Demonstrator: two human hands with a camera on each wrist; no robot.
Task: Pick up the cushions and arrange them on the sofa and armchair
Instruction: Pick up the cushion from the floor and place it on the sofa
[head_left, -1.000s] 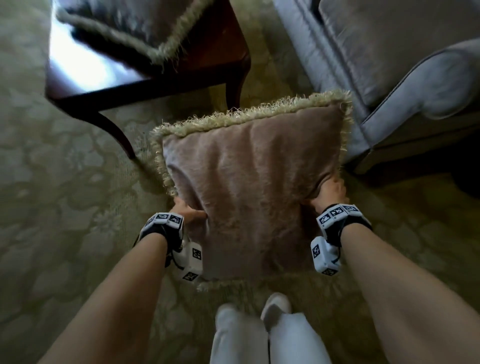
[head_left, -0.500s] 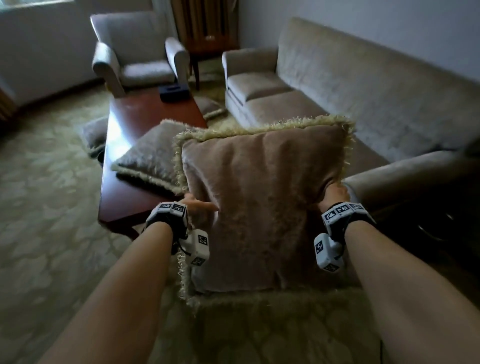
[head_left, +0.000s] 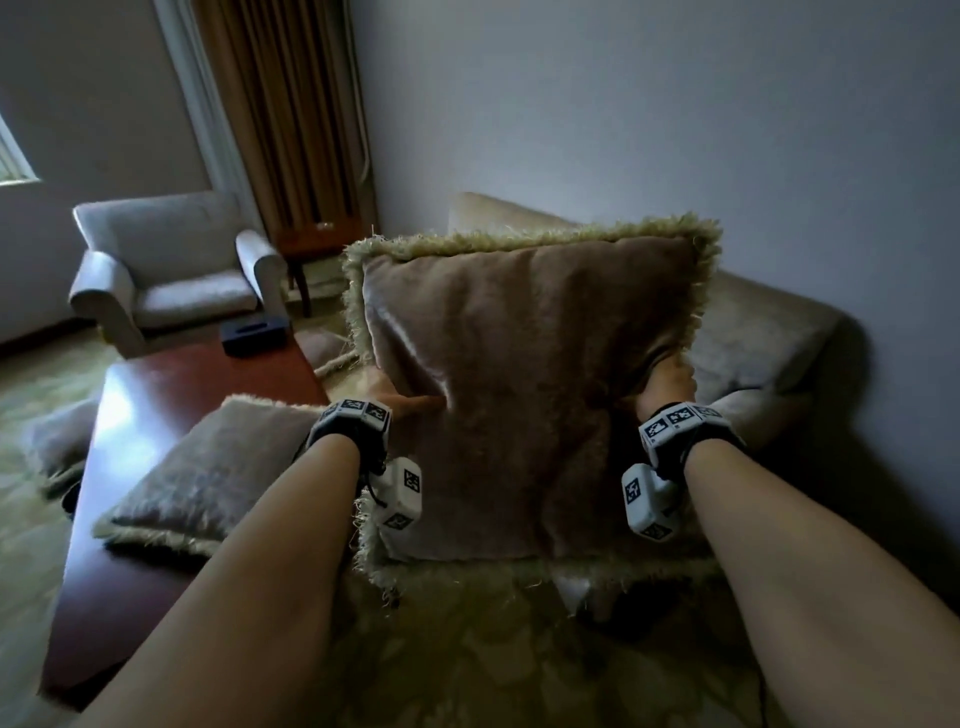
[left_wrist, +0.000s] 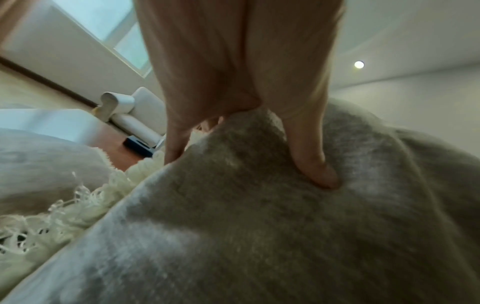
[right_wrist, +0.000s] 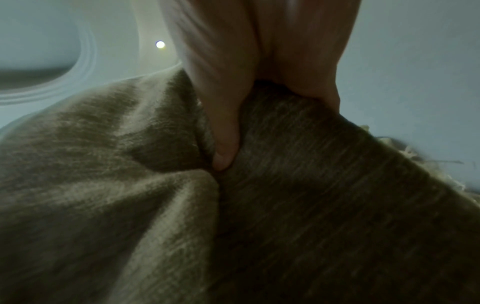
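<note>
A: How many cushions, counted left to right?

B: Four. One floor cushion (head_left: 62, 441) at far left; one tabletop cushion (head_left: 208, 478) on the red-brown tabletop (head_left: 156, 384); one far cushion (head_left: 324, 351) on the floor, partly hidden; one held cushion (head_left: 524, 395), upright in the air before the sofa (head_left: 769, 332).

A: Seats?

B: One armchair (head_left: 176, 275), one sofa.

A: The hands?

B: Left hand (head_left: 402, 401) and right hand (head_left: 667, 382) each grip a side, fingers (left_wrist: 314, 164) curled into the fabric.
</note>
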